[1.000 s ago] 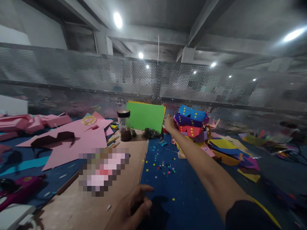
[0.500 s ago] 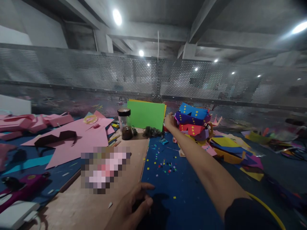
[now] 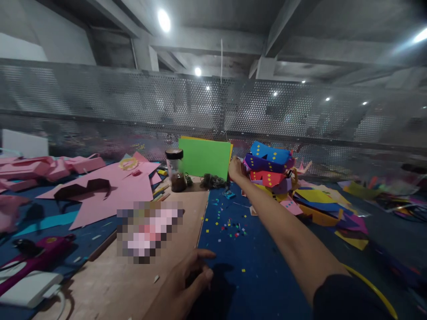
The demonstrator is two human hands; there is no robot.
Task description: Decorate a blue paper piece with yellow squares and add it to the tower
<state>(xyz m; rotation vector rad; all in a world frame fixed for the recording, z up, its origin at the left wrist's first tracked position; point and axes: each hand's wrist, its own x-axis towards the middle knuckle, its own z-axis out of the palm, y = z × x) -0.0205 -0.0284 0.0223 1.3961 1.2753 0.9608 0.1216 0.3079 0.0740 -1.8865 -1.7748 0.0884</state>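
Observation:
My left hand (image 3: 188, 278) hovers over the near edge of the tan board (image 3: 187, 226). It is open and empty, its index finger and thumb apart and the other fingers loosely curled. Stretched far forward, my right hand (image 3: 236, 170) is beside the green paper sheet (image 3: 205, 158), left of a stack of folded paper pieces in blue (image 3: 271, 153), purple and red (image 3: 268, 178) with yellow squares. Its fingers are bent and closed, and what they hold is hidden. Dark twine-like bundles (image 3: 212, 181) and a small blue item (image 3: 229, 194) lie nearby.
Left stands a dark-lidded jar (image 3: 175, 171). Pink paper (image 3: 116, 178) and a purple power strip (image 3: 43, 251) with a white adapter (image 3: 30, 289) cover the left side. Confetti bits (image 3: 235, 229) dot the blue surface. Coloured paper scraps (image 3: 320, 195) lie right. A perforated metal screen (image 3: 187, 102) rises behind.
The view has shifted slightly, so the things on the table appear a little further right. My right hand stays by the green sheet, and my left hand keeps almost the same pose.

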